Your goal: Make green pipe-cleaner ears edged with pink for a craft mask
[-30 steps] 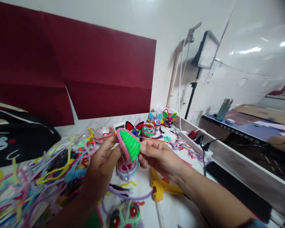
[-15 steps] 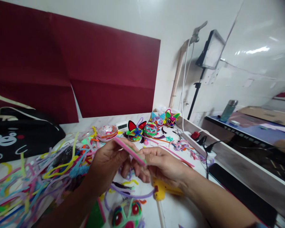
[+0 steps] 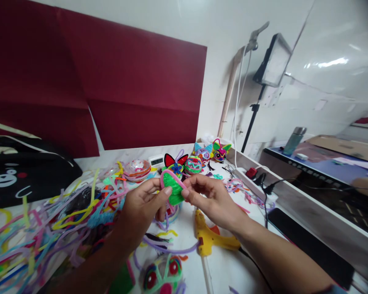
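A green ear-shaped piece with a pink fuzzy edge [image 3: 173,190] is held up between both hands. My left hand [image 3: 145,202] pinches its left side, thumb on the green face. The fingers of my right hand [image 3: 207,199] close on the pink edge at its right side. Below my right hand a yellow glue gun [image 3: 207,237] lies on the white table [image 3: 227,273]. At the front is a round craft face with red eyes [image 3: 163,274], and a green piece with a pink edge [image 3: 124,279] lies partly hidden by my left arm.
Tangled colourful pipe cleaners [image 3: 49,237] cover the left side. Several decorated balls with ears [image 3: 174,163] stand at the back near a small white clock [image 3: 156,161]. A power strip [image 3: 260,185] and a black phone-like slab [image 3: 309,247] lie at the right.
The green and pink piece has turned from edge-on to show its green face. My right hand has moved up and slightly right, uncovering more of the glue gun.
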`<act>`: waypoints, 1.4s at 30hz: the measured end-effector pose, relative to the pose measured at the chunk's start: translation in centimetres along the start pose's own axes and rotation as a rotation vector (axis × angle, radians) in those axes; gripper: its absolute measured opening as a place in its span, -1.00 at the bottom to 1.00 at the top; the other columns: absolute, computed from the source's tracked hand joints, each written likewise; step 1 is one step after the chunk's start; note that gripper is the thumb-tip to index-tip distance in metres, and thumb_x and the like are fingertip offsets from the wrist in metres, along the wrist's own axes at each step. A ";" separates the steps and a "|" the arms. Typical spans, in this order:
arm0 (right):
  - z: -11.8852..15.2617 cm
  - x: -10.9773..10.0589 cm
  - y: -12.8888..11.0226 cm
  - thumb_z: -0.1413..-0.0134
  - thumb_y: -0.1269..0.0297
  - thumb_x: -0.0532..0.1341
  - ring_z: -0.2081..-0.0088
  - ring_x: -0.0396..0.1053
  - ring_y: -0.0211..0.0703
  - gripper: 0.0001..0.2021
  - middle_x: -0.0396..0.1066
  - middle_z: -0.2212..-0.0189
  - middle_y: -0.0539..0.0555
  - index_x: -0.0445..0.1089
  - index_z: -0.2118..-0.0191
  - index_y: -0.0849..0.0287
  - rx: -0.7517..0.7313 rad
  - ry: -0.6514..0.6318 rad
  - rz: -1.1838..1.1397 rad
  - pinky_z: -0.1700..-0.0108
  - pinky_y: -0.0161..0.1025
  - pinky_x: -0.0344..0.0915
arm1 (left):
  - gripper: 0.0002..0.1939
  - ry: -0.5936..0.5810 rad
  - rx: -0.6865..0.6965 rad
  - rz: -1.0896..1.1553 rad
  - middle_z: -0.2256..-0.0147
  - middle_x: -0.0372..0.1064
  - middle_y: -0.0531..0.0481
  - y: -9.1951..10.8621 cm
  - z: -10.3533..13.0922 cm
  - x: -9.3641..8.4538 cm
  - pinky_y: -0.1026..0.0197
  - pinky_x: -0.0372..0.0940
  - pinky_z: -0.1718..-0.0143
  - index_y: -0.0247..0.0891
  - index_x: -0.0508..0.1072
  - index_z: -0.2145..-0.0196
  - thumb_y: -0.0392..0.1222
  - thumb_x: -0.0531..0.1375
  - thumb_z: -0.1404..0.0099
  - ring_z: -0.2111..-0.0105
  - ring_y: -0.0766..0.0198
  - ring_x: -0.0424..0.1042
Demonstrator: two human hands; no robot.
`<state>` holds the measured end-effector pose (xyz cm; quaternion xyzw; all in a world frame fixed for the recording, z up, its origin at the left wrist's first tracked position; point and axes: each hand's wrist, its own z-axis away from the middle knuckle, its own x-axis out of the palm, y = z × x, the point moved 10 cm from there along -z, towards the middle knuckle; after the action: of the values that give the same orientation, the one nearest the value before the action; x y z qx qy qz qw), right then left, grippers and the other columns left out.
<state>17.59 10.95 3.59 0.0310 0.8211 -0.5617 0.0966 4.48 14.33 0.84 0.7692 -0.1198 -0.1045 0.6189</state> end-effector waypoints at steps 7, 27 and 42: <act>-0.3 0.3 1.0 -0.03 0.05 0.27 0.48 0.16 -0.33 -0.70 0.24 0.54 -0.06 0.37 0.38 0.24 0.049 -0.016 -0.109 0.40 -0.32 0.12 | -0.83 -0.007 -0.006 0.017 0.74 0.26 0.20 0.2 0.1 0.0 0.39 0.10 0.69 -0.26 0.42 0.29 -0.11 0.20 -0.22 0.75 0.43 0.20; 0.4 0.2 -1.9 -0.21 0.29 0.13 0.34 0.35 -0.24 -0.81 0.45 0.39 0.05 0.49 0.22 0.17 -0.257 0.089 0.313 0.27 -0.29 0.22 | -0.79 0.043 -0.019 -0.088 0.76 0.28 0.17 -0.2 0.1 -0.2 0.38 0.15 0.70 -0.25 0.42 0.38 -0.04 0.20 -0.21 0.75 0.38 0.24; 0.5 0.2 -1.8 -0.19 0.36 0.14 0.43 0.29 -0.26 -0.84 0.38 0.47 0.02 0.49 0.32 0.16 -0.279 0.106 0.382 0.35 -0.30 0.18 | -0.80 0.038 -0.022 -0.131 0.76 0.25 0.19 -1.0 0.2 0.0 0.39 0.13 0.71 -0.22 0.39 0.42 -0.05 0.19 -0.23 0.76 0.39 0.24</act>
<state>17.14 9.83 5.01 0.2017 0.8738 -0.4120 0.1612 4.48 14.34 -0.19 0.7704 -0.0564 -0.1314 0.6213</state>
